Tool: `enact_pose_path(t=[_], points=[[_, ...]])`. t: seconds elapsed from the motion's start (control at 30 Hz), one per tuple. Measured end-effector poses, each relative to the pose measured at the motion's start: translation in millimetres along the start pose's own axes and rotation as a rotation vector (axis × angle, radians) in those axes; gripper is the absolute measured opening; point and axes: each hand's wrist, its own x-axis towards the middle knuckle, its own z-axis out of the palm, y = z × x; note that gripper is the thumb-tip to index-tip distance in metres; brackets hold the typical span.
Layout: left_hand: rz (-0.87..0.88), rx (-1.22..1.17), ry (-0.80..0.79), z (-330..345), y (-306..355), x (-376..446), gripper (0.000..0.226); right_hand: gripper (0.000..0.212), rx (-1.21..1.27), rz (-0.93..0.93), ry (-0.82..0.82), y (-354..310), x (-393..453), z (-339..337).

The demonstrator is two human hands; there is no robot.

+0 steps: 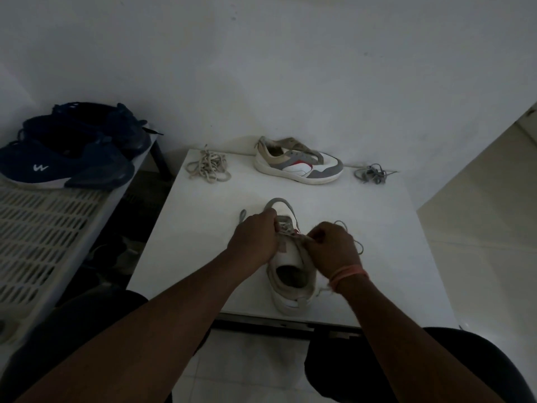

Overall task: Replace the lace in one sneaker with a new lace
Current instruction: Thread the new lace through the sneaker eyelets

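Here the sneaker (290,257) sits on the table (180,242) between both hands. Left hand (254,239) fingers curl on its eyelet row; right hand (334,248) fingers pinch the lace (356,242).

Beyond both hands the white table (203,216) lies bare up to a beige lace pile (208,168), second sneaker (299,162) and grey lace bundle (372,173) along the far edge.

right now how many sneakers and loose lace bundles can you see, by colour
white and grey sneakers: 2
navy blue sneakers: 2
beige lace bundle: 1
grey lace bundle: 1
total: 6
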Motion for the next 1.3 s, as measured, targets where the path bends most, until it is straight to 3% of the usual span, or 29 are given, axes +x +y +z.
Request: enact_pose_path(t=[0.13,0.27,0.43,0.53,0.63,0.7,0.77,0.83,0.93,1.03,1.1,1.2,1.3], points=[[0.079,0.059,-0.007,5.4,-0.8,-4.7,0.024,0.010,0.150,0.117,-0.054,12.4,8.1,-5.1],[0.294,0.254,0.207,15.8,5.7,-10.5,0.031,0.010,0.241,0.127,-0.084,13.4,8.2,-0.1],[0.336,0.305,0.248,23.4,4.8,-7.1,0.028,0.016,0.086,0.011,-0.060,12.5,6.4,2.1],[0.185,0.187,0.252,23.0,9.3,0.0,0.026,0.019,0.048,-0.013,-0.051,12.3,6.1,2.5],[-0.261,-0.367,0.124,6.5,2.3,16.5,0.024,0.020,0.063,-0.013,-0.064,14.1,8.0,1.3],[-0.377,-0.493,0.085,2.4,-7.2,21.0,0.019,0.018,0.074,-0.013,-0.075,13.5,7.9,1.3],[-0.263,-0.290,0.120,7.0,-9.2,18.8,0.017,0.018,0.054,-0.029,-0.064,11.9,7.2,2.2],[-0.030,-0.020,0.150,13.6,-5.1,12.7,0.031,0.021,0.029,-0.055,-0.058,9.0,6.6,3.1],[0.232,0.366,0.263,16.4,7.0,5.0,0.027,0.020,-0.021,-0.084,-0.058,6.6,5.1,4.6],[0.293,0.411,0.348,17.3,7.2,-1.7,0.020,0.023,-0.027,-0.095,-0.054,7.4,2.5,5.9],[0.191,0.204,0.361,11.9,7.3,0.1,0.013,0.026,0.002,-0.078,-0.051,8.1,1.4,4.3],[-0.221,-0.172,0.388,-16.5,-2.8,19.3,0.016,0.025,0.011,-0.045,-0.066,7.0,0.0,3.8],[-0.373,-0.083,0.333,-28.6,-18.0,26.1,0.025,0.021,-0.020,-0.046,-0.069,6.5,-1.4,4.8]])
